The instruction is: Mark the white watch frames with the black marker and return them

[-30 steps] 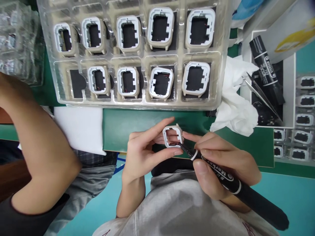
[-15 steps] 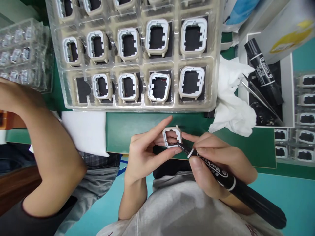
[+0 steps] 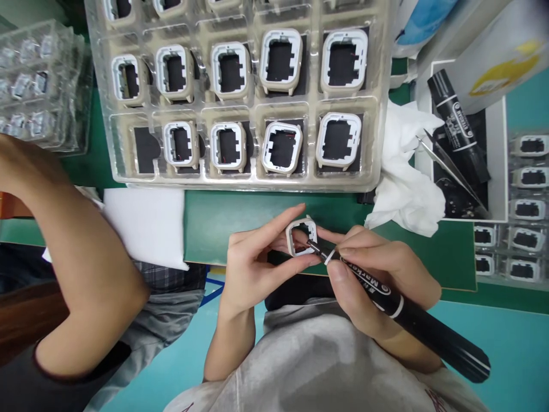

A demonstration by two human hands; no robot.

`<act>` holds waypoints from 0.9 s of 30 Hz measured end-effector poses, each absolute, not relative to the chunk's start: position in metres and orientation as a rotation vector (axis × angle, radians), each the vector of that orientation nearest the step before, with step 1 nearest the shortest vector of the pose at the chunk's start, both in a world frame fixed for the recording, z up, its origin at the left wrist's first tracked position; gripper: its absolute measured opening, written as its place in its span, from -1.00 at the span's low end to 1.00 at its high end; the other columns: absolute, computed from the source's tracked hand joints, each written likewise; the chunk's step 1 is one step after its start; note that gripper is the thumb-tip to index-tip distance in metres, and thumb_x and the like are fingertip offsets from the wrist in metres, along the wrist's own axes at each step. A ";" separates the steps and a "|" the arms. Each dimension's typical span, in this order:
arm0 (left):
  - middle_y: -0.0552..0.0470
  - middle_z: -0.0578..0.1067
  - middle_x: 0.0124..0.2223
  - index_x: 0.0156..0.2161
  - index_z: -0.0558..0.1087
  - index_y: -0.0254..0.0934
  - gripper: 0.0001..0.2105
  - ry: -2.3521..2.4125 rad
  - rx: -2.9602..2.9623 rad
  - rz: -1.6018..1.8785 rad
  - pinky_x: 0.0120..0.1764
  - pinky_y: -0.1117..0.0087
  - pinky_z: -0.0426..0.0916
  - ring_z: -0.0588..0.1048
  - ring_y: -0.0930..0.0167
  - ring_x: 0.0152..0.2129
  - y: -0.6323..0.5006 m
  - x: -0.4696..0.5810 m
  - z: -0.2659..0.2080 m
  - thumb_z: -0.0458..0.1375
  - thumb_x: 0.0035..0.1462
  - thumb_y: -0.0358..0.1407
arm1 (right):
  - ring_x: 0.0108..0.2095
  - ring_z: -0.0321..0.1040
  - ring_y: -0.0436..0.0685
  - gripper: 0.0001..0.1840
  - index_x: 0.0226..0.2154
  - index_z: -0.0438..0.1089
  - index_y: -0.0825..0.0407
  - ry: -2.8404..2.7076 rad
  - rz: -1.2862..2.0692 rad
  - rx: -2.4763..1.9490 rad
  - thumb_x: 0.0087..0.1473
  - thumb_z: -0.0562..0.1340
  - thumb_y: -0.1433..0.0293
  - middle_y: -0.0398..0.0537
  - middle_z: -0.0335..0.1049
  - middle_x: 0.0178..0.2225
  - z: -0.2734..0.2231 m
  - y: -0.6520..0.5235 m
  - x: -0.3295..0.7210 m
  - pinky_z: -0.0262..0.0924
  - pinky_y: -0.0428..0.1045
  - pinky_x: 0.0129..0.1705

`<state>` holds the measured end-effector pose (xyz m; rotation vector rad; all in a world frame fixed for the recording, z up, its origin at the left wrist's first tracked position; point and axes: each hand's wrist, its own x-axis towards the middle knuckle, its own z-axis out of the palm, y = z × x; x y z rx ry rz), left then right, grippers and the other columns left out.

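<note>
My left hand (image 3: 253, 269) is closed on a small white watch-case frame (image 3: 290, 240), pinched by its edges over the near edge of the green table. In my right hand (image 3: 381, 269) lies a thick black marker (image 3: 412, 320), gripped like a pen and uncapped. Its dark tip reaches the inner lower right side of the frame; whether it touches cannot be made out. Beyond my hands is a clear plastic tray (image 3: 253, 184) with rows of similar white frames (image 3: 338, 140). The compartment at its near left corner holds only a dark liner (image 3: 146, 151).
At right, a white box (image 3: 504, 143) holds tweezers (image 3: 454, 174) and another black marker (image 3: 457, 114), beside crumpled tissue (image 3: 405, 166). More trays stand at far left (image 3: 38, 86) and right (image 3: 525, 212). A co-worker's arm (image 3: 81, 257) reaches in left, near a white cloth (image 3: 146, 226).
The marker's tip has shifted slightly up and left along the frame's inside, and the frame is turned a little. The view has moved slightly, too.
</note>
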<state>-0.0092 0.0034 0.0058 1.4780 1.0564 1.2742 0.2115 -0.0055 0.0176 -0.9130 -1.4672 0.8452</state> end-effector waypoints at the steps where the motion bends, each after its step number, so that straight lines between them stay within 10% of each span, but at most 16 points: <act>1: 0.00 0.95 -0.02 0.54 0.79 -0.04 -0.22 1.066 1.490 1.264 -0.02 0.52 0.85 0.92 0.34 -0.27 0.003 -0.010 0.006 0.81 0.27 -0.34 | -0.20 0.87 0.28 -0.61 0.03 0.71 -0.14 -1.470 0.873 -0.923 0.30 0.57 0.63 -0.13 0.85 -0.16 0.018 -0.006 0.213 0.97 0.36 0.21; 9: 0.05 0.95 0.02 0.59 0.74 0.05 -0.22 1.079 1.573 1.246 0.01 0.49 0.85 0.92 0.36 -0.25 0.003 -0.011 0.004 0.75 0.36 -0.40 | -0.37 0.71 0.14 -0.68 -0.30 0.61 -0.14 -1.589 1.006 -0.947 0.43 0.54 0.56 -0.26 0.61 -0.44 0.022 -0.004 0.226 0.92 0.27 0.31; 18: 0.01 0.95 0.04 0.57 0.75 0.01 -0.26 1.134 1.599 1.234 0.02 0.45 0.88 0.94 0.32 -0.24 0.001 -0.011 0.004 0.74 0.37 -0.37 | -0.32 0.79 0.22 -0.54 0.10 0.69 -0.12 -1.421 0.795 -0.819 0.27 0.57 0.65 -0.16 0.81 -0.20 0.010 -0.005 0.209 0.99 0.32 0.13; 27: -0.01 0.95 -0.06 0.51 0.81 -0.13 -0.29 1.167 1.498 1.205 -0.06 0.49 0.86 0.92 0.31 -0.29 0.002 -0.010 0.005 0.81 0.30 -0.26 | -0.26 0.84 0.23 -0.54 0.10 0.66 -0.11 -1.423 0.812 -0.826 0.28 0.54 0.65 -0.16 0.80 -0.19 0.008 -0.005 0.208 0.97 0.31 0.19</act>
